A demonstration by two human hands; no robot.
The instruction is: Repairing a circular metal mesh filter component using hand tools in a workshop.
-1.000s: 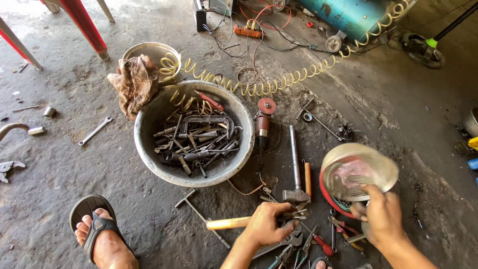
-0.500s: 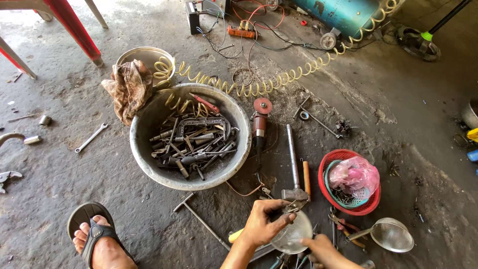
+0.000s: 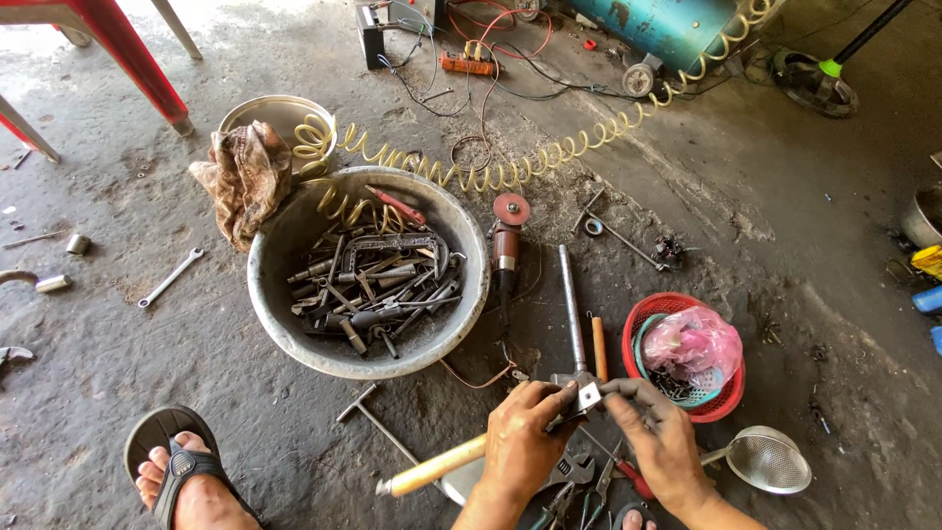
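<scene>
My left hand [image 3: 518,444] and my right hand [image 3: 663,438] meet low in the view, above a pile of hand tools on the concrete floor. Between their fingertips they pinch a small square silver metal part [image 3: 587,397]. The left thumb and fingers close on its left side, and the right fingers grip its right edge. Under my left wrist lies a hammer with a pale wooden handle [image 3: 432,469]. Pliers and a wrench [image 3: 574,471] lie partly hidden beneath both hands.
A wide metal basin [image 3: 285,339] full of dark tools stands to the left, with an angle grinder [image 3: 506,243] and a long steel rod [image 3: 570,299] beside it. To the right are a red basket [image 3: 728,400] holding a pink bag and a metal strainer [image 3: 767,459]. My sandalled foot [image 3: 183,477] is at bottom left.
My right hand set the strainer down on the floor at the right and left it. Both hands then came together and now hold the small metal part.
</scene>
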